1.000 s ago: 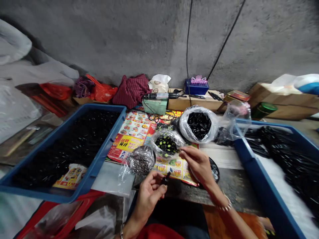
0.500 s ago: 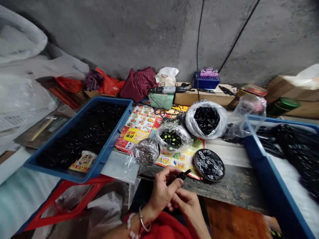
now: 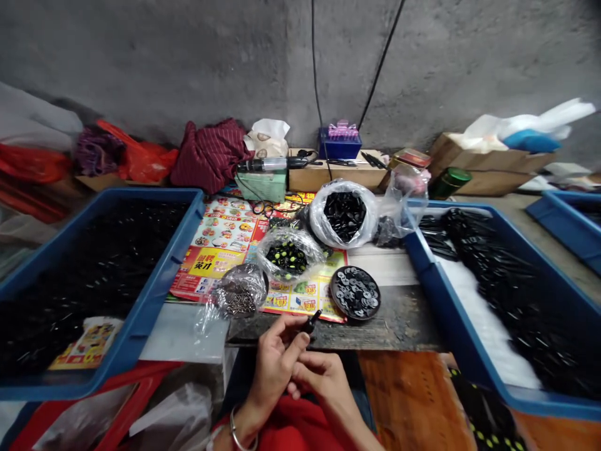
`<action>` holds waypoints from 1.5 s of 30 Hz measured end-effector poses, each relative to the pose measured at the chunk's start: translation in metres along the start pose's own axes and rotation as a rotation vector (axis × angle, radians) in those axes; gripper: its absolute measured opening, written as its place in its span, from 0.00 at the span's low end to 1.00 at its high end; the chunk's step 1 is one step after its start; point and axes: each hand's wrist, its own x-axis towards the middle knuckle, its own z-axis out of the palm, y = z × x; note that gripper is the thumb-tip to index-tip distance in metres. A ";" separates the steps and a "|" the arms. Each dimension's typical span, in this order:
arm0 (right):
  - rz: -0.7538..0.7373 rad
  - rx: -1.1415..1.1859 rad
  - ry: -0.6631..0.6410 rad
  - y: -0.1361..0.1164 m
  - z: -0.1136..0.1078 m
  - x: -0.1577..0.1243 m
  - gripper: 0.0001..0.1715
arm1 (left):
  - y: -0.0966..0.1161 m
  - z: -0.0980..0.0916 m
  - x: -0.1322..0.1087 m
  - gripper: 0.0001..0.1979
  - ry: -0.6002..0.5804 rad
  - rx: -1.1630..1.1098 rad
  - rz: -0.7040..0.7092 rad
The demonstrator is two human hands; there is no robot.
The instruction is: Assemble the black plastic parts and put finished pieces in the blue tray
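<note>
My left hand [image 3: 275,366] pinches a small black plastic piece [image 3: 310,322] between thumb and fingertips, just above the bench edge. My right hand [image 3: 322,379] sits just below it with curled fingers, and anything inside them is hidden. Beyond them lie a clear bag of small metal parts [image 3: 239,300], a clear bag of black pieces with green spots [image 3: 286,258], and a fuller clear bag of black pieces [image 3: 344,216]. A round dark dish of pale rings [image 3: 355,292] stands to the right.
Blue trays of black pieces flank me, left [image 3: 159,282] and right [image 3: 451,313]. A printed flyer [image 3: 211,263] covers the bench middle. At the back are a green box with a tool [image 3: 261,185], a cardboard box, and a concrete wall [image 3: 188,62].
My right hand has drawn back from the green-spotted bag to below my left hand, uncovering the round dish. My left hand keeps the black piece. The view has swung and tilted.
</note>
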 end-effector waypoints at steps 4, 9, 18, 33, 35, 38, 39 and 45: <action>-0.080 0.003 0.007 0.001 0.007 -0.004 0.19 | 0.004 -0.001 -0.003 0.09 0.007 0.124 0.018; -0.134 -0.052 -0.043 -0.005 0.006 -0.011 0.18 | 0.003 -0.004 -0.004 0.07 0.009 0.263 0.089; -0.071 -0.034 -0.076 -0.013 -0.004 -0.014 0.15 | 0.002 -0.005 -0.001 0.08 -0.062 0.126 -0.002; -0.081 0.139 0.390 -0.019 -0.033 -0.008 0.25 | 0.003 0.000 -0.008 0.10 -0.159 -0.047 -0.106; -0.089 0.119 0.399 -0.020 -0.031 -0.009 0.25 | 0.002 0.000 -0.007 0.09 -0.165 -0.036 -0.077; -0.143 0.029 0.407 -0.020 -0.031 -0.011 0.21 | 0.003 0.000 -0.006 0.07 -0.172 -0.020 -0.041; -0.167 -0.018 0.405 -0.020 -0.031 -0.012 0.20 | 0.003 0.000 -0.006 0.06 -0.171 -0.017 -0.036; -0.309 -0.261 0.410 -0.019 -0.033 -0.014 0.12 | 0.004 0.001 -0.008 0.07 -0.177 -0.014 -0.024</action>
